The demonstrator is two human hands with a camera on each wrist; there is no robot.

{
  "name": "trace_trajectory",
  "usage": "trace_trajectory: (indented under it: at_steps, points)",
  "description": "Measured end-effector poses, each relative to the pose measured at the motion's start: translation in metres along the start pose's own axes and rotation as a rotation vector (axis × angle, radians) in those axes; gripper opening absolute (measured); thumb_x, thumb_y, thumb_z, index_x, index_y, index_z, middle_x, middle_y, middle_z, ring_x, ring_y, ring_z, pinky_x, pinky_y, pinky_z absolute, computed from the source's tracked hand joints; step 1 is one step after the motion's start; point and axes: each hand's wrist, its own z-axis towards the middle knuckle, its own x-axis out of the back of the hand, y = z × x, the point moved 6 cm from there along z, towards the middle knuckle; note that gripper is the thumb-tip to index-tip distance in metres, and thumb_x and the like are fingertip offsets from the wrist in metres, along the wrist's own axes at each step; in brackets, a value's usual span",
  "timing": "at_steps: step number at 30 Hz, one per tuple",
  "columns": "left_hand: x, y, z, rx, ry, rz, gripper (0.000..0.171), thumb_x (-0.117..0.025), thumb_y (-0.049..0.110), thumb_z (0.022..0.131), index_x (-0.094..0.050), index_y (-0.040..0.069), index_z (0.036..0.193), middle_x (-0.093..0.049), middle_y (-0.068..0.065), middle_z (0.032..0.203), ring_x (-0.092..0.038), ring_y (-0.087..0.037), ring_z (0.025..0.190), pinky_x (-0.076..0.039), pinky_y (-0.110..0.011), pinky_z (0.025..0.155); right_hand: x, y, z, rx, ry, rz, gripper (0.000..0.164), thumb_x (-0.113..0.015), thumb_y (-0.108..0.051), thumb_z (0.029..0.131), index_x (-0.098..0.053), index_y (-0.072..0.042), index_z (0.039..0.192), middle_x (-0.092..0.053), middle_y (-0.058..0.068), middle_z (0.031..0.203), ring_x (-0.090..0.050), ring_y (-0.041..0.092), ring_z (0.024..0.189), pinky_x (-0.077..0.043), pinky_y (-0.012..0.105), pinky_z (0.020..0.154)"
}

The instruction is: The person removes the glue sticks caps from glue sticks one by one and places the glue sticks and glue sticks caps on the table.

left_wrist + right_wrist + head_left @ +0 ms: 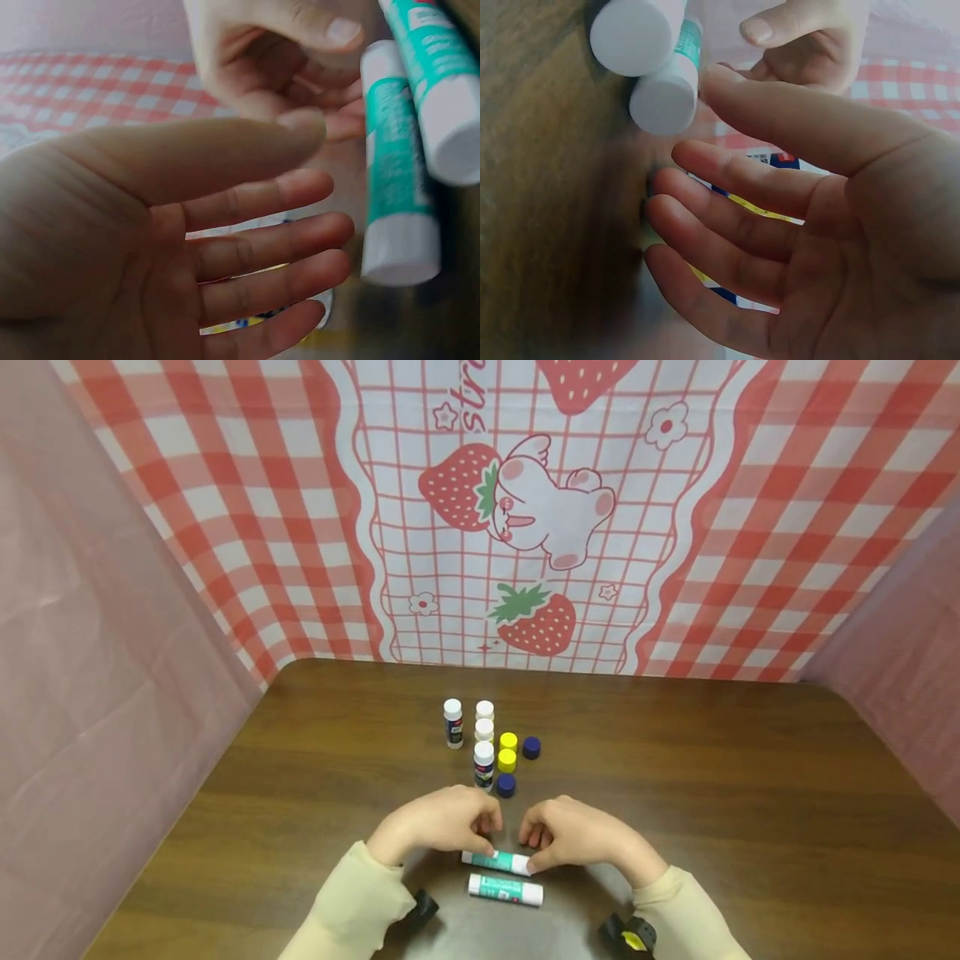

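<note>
Two white glue sticks with teal labels lie side by side across the near middle of the table: a far glue stick (512,862) and a near glue stick (506,890). My left hand (450,818) hovers over the far stick's left part, thumb tip just above it, fingers relaxed. At its right end is my right hand (581,833), its thumb by the white end; whether it touches cannot be told. Both wrist views show loosely extended fingers with nothing held. The left wrist view has both sticks at upper right; in the right wrist view, the far stick's end (664,101) lies close to the thumb.
Beyond the hands, several small white-capped bottles (483,768) stand in a column, with another bottle (453,724) left of them. Yellow pots or caps (507,761) and dark blue ones (531,747) stand to their right. A checked strawberry cloth (285,510) hangs behind the table (300,793).
</note>
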Motion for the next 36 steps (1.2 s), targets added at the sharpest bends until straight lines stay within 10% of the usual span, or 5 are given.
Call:
trace_trajectory:
  at_steps: [17,36]
  points:
    - [-0.018,0.006,0.009,0.011,-0.006,0.133,0.016,-0.07,0.021,0.074,-0.065,0.015,0.088,-0.052,0.008,0.076,-0.045,-0.002,0.069,-0.038,-0.016,0.062,-0.004,-0.003,0.003,0.039,0.078,-0.058,0.011,-0.073,-0.014,0.069,-0.063,-0.013,0.074,-0.055,-0.01,0.065,-0.048,-0.002,0.059,-0.042,0.017,0.056]
    - [-0.005,0.009,0.008,0.015,0.1,0.043,0.012,-0.07,0.025,0.079,-0.06,0.018,0.083,-0.054,0.014,0.073,-0.048,-0.001,0.067,-0.04,-0.016,0.062,0.009,-0.001,0.001,0.037,0.137,0.108,0.016,-0.072,-0.017,0.076,-0.059,-0.016,0.086,-0.06,-0.009,0.074,-0.056,0.001,0.065,-0.048,0.02,0.059]
